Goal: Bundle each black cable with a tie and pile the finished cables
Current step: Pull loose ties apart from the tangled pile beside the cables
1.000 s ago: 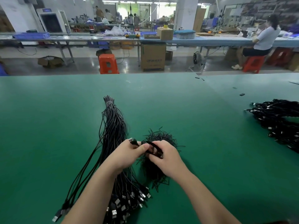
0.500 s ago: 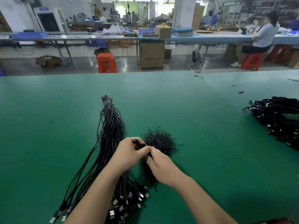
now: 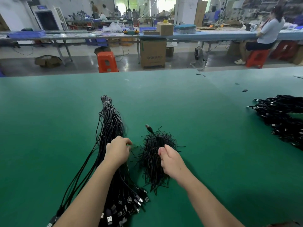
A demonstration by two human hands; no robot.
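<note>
Hands apart: right (image 3: pixel 172 159) gripping cable (image 3: pixel 151 131) over ties (image 3: pixel 152 161) at 6 o'clock; left (image 3: pixel 117 150) loosely curled, grip unclear, beside ties for a tie

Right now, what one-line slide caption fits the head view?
Both hands, left hand and right hand, hover over loose black cables and a tie pile on the green table.

Long black cable bunch (image 3: pixel 111 122) left, tie heap (image 3: pixel 154 154) beside, seemingly finished pile (image 3: pixel 282 118) far right.
</note>
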